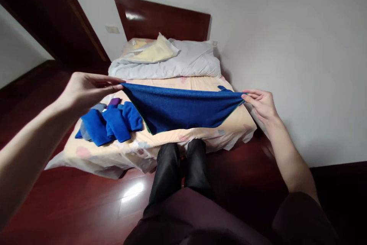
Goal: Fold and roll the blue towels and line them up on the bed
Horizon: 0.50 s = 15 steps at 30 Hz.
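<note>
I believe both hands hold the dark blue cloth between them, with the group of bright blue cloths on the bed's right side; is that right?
Not quite: the head view shows the group of bright blue cloths on the left side of the bed. The left hand and right hand do hold the dark blue cloth between them.

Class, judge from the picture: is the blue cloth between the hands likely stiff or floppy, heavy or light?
The cloth is probably floppy: its sides sag inward below the left hand and right hand. It seems light, since a pinch at each end holds it up.
</note>
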### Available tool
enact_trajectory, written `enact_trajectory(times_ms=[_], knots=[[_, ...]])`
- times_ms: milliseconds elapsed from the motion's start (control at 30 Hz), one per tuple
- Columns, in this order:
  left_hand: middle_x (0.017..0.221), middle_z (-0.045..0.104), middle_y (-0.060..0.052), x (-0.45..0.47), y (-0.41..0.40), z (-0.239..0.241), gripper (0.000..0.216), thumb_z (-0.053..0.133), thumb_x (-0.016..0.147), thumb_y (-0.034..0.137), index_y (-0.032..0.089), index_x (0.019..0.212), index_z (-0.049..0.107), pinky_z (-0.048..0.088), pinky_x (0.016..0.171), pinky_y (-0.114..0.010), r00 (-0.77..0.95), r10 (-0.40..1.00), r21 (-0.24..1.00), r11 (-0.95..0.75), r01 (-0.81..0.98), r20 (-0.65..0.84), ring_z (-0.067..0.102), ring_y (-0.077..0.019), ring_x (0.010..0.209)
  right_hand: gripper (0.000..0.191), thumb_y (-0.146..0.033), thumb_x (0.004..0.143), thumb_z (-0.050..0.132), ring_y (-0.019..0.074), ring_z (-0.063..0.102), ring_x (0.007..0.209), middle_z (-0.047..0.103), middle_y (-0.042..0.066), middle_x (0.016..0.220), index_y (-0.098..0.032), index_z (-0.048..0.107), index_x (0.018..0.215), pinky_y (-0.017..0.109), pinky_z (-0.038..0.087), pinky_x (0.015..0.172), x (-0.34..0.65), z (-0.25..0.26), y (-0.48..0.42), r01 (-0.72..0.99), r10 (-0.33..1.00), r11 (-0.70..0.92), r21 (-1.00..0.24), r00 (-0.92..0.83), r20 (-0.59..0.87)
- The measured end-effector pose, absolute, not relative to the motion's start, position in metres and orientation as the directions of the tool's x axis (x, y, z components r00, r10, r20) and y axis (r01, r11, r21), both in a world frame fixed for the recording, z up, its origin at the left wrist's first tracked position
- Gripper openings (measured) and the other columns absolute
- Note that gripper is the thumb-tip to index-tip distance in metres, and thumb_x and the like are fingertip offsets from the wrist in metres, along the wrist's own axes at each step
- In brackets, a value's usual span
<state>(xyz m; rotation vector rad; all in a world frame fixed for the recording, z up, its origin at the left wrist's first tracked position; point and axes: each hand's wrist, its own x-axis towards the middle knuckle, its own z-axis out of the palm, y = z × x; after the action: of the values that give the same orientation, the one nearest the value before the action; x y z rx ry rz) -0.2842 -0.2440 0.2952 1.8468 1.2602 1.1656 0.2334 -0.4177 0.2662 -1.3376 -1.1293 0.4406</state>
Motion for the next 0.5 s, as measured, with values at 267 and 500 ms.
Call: enact_trajectory(times_ms=[267, 500], knots=[[0.078, 0.077, 0.001, -0.283, -0.211, 0.257, 0.054, 0.087, 0.055, 0.054, 0.022, 0.098, 0.09, 0.049, 0.066, -0.025, 0.171, 0.974, 0.851, -0.214, 0.479, 0.149, 0.065, -0.0155, 0.074, 0.051, -0.052, 0.061, 0.107, 0.0173, 0.075, 0.07, 0.082, 0.006, 0.084, -0.021, 0.084, 0.095, 0.031, 0.063, 0.065, 0.245, 0.235, -0.385, 0.273, 0.872, 0.127, -0.954, 0.427, 0.239], [0.074, 0.073, -0.001, -0.255, -0.133, 0.183, 0.035, 0.083, 0.063, 0.034, 0.015, 0.093, 0.086, 0.044, 0.067, -0.025, 0.158, 0.987, 0.867, -0.109, 0.486, 0.035, 0.059, -0.0152, 0.077, 0.063, -0.051, 0.048, 0.109, 0.0099, 0.06, 0.058, 0.078, 0.004, 0.077, -0.018, 0.082, 0.094, 0.022, 0.049, 0.051, 0.248, 0.165, -0.296, 0.207, 0.891, -0.032, -0.978, 0.45, 0.066]])
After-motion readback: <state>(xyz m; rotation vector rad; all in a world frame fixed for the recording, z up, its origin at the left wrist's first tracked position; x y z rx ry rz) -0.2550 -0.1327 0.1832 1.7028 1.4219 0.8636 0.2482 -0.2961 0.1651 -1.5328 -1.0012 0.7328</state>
